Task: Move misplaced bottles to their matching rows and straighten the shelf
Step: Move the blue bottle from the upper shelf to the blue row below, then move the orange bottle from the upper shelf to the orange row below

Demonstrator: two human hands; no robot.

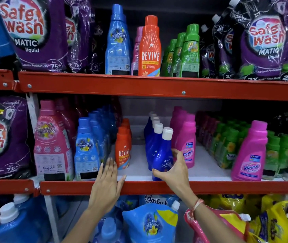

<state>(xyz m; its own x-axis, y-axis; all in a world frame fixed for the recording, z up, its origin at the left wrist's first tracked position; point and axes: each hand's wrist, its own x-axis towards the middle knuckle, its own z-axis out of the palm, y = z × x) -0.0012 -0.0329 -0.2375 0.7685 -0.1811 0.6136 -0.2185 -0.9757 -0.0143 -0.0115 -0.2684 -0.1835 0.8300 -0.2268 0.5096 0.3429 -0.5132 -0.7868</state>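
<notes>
My left hand point(105, 185) is the closest thing in view, lying flat and relaxed on the red metal front lip of the middle shelf point(227, 187), fingers point(110, 166) straight and gripping nothing. I reckon it's there to steady me, and it sits just in front of the small orange Revive stiffener bottle point(123, 148) in case that row needs a nudge.

Going left to right along that shelf: a tall pink Comfort softener bottle point(52, 141), then a row of light blue Comfort bottles point(86, 149) running straight back, then the short orange row. After a bare patch of white shelf comes the row of dark blue Ujala bottles with white caps point(154, 137).

My right hand point(174, 168) is wrapped around the front dark blue Ujala bottle point(162, 155), thumb low on its left side and the other fingers round the right. It's leaning a bit to the right, cap tipped toward the pink Vanish bottle point(186, 142) next door, so my guess is I'm holding it low to stand it upright and square it with its row at the shelf's front edge.

Further right there's a second pink Vanish bottle point(251, 151) parked in front of the green Comfort bottles point(227, 148), well apart from the other Vanish ones. That looks like a misplaced one to me.

Up top, a big orange Revive bottle point(150, 48) stands in front of a pink one, which also looks out of place.
</notes>
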